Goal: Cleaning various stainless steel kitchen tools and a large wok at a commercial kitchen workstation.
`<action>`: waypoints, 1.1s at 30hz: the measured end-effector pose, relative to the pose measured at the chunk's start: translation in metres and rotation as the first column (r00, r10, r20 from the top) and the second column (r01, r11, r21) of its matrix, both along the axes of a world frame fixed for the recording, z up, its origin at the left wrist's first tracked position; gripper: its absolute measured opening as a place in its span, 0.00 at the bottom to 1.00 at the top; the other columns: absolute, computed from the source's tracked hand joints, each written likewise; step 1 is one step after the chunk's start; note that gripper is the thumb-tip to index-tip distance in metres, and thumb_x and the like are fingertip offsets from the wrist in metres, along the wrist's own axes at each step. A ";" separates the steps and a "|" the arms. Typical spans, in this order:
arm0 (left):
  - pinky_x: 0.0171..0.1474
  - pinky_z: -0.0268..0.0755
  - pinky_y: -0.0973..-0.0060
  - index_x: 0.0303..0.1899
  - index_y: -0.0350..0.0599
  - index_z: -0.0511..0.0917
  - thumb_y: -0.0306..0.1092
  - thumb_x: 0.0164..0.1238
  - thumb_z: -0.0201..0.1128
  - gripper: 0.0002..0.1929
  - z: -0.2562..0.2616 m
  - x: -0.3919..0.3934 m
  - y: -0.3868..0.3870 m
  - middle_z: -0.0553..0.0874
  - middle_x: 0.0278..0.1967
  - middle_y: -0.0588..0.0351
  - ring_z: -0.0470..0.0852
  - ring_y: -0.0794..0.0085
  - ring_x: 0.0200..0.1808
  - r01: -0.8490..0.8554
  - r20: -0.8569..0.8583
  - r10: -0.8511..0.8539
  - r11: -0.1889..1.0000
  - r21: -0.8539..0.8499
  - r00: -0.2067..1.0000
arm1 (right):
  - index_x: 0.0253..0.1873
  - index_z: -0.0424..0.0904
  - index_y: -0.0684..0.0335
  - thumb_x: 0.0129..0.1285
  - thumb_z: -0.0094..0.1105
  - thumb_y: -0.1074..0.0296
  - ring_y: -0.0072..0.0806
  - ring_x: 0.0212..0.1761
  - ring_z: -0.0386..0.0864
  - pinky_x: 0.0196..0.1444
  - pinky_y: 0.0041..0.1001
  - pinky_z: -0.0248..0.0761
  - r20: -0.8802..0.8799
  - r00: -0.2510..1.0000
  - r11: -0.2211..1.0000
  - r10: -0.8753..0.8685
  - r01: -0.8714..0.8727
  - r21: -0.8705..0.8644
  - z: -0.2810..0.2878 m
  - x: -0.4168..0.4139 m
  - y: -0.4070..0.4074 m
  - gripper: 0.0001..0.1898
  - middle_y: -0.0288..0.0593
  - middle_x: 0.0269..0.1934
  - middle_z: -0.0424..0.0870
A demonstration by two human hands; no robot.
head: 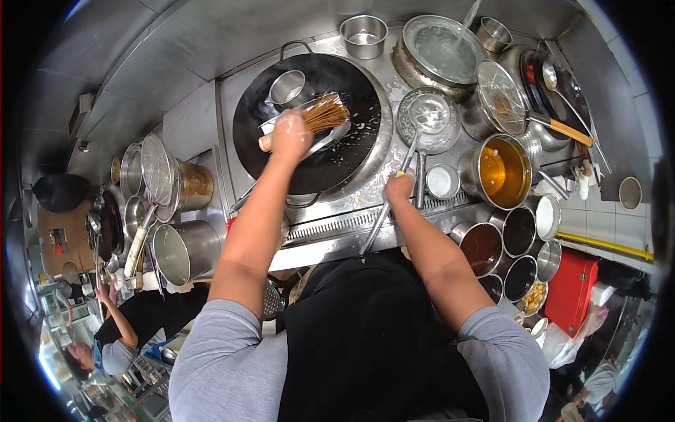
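Note:
My left hand (293,134) is closed around a bamboo wok brush (327,113), with its bristles over the black wok (311,179). Close to the brush in the wok are a steel cup (288,87) and a curved metal piece (332,138); my hand partly hides what they join to. My right hand (399,185) grips the long handle of a steel ladle (430,112). That ladle's bowl overlaps a perforated strainer (406,132), whose own handle points towards me. White flecks and wet patches mark the wok's right side.
Water streams into a large steel pot (443,50) behind the strainer. To the right stand a pot of amber liquid (503,171), a mesh skimmer (501,95) and several sauce containers (480,248). Steel pots (182,253) stand at left, where another person (118,358) works.

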State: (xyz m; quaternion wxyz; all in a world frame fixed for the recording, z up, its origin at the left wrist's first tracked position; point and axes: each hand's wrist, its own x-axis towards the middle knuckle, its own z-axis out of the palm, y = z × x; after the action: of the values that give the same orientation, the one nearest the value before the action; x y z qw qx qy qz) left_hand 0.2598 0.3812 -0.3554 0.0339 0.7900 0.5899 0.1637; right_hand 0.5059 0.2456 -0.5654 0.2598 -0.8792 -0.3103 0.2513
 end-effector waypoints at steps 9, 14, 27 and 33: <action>0.62 0.74 0.57 0.55 0.34 0.75 0.48 0.49 0.76 0.35 0.003 -0.039 0.029 0.84 0.53 0.34 0.82 0.46 0.59 -0.018 -0.275 -0.125 0.886 -0.464 0.953 | 0.47 0.80 0.72 0.62 0.59 0.57 0.59 0.50 0.83 0.54 0.48 0.74 0.307 0.951 0.936 0.040 -0.144 0.321 0.105 0.082 0.000 0.20 0.65 0.45 0.85; 0.61 0.73 0.59 0.60 0.35 0.74 0.44 0.46 0.79 0.39 0.007 -0.046 0.036 0.85 0.51 0.34 0.82 0.44 0.58 0.181 0.093 -0.156 0.813 -0.553 0.983 | 0.49 0.84 0.70 0.61 0.62 0.67 0.53 0.53 0.84 0.56 0.43 0.78 0.229 0.848 0.836 0.479 -0.359 -0.416 0.125 0.147 0.002 0.15 0.62 0.48 0.86; 0.45 0.81 0.70 0.46 0.37 0.79 0.30 0.57 0.74 0.17 0.048 0.158 0.014 0.86 0.36 0.54 0.87 0.66 0.36 0.497 0.862 0.487 0.718 -0.487 0.142 | 0.52 0.76 0.72 0.55 0.60 0.72 0.60 0.44 0.81 0.50 0.46 0.75 0.156 0.968 0.903 0.196 -0.240 0.357 0.143 0.116 -0.005 0.19 0.64 0.43 0.82; 0.31 0.76 0.70 0.33 0.37 0.81 0.24 0.60 0.64 0.02 -0.013 0.242 0.004 0.84 0.29 0.53 0.80 0.70 0.26 0.276 0.678 0.734 0.662 -0.696 -0.051 | 0.72 0.63 0.69 0.60 0.61 0.72 0.53 0.66 0.72 0.58 0.41 0.74 0.736 0.633 0.795 0.240 -0.564 0.225 0.198 0.033 0.021 0.34 0.65 0.71 0.65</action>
State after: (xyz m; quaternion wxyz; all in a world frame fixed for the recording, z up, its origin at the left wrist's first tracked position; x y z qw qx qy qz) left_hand 0.5019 0.3854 -0.3683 0.6855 0.2215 0.5354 0.4410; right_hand 0.5392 0.2666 -0.3679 0.2540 -0.7313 -0.6237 -0.1080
